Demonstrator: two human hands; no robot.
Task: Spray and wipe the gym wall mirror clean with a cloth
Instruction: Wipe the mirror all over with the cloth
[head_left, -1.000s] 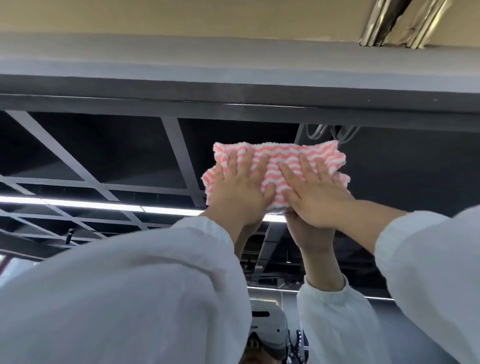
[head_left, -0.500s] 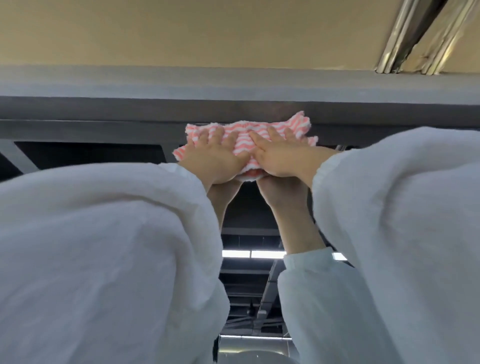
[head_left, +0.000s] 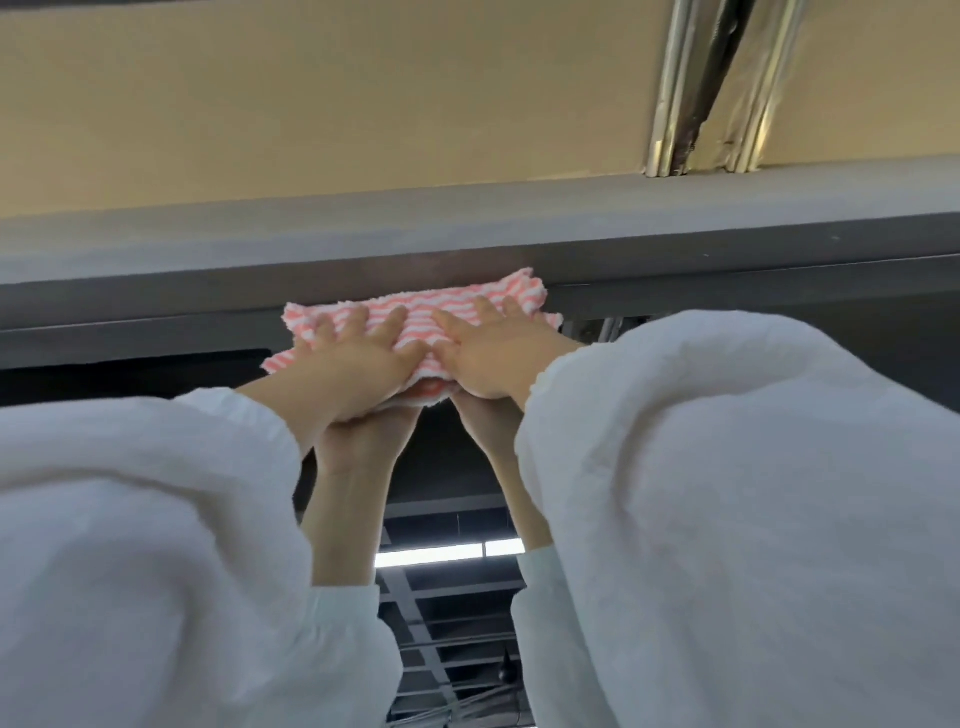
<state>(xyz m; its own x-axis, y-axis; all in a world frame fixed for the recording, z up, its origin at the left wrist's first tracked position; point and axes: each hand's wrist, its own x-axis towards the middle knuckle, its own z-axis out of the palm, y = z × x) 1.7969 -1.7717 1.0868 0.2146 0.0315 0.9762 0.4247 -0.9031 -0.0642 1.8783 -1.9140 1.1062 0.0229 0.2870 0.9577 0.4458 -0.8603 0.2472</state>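
Your flat, open left hand (head_left: 358, 364) and right hand (head_left: 493, 353) have pushed the cloth (head_left: 415, 317) up to the mirror's (head_left: 441, 467) top edge. Sleeves (head_left: 727, 519) hide the lower mirror.

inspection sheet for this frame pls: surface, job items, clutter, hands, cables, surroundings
Surface: mirror reflects both forearms, a ceiling grid and a lit strip light; its top edge meets a grey beam.
Job's things: pink-and-white striped cloth pressed flat at the mirror's top edge; no spray bottle in view.
Clutter: nothing seen.
Hands: left hand and right hand side by side, fingers spread flat, pressing on the cloth.
Cables: nothing clearly seen; thin lines low in the reflection, too small to tell.
Surroundings: tan ceiling with a metal rail; white sleeves fill the lower frame.
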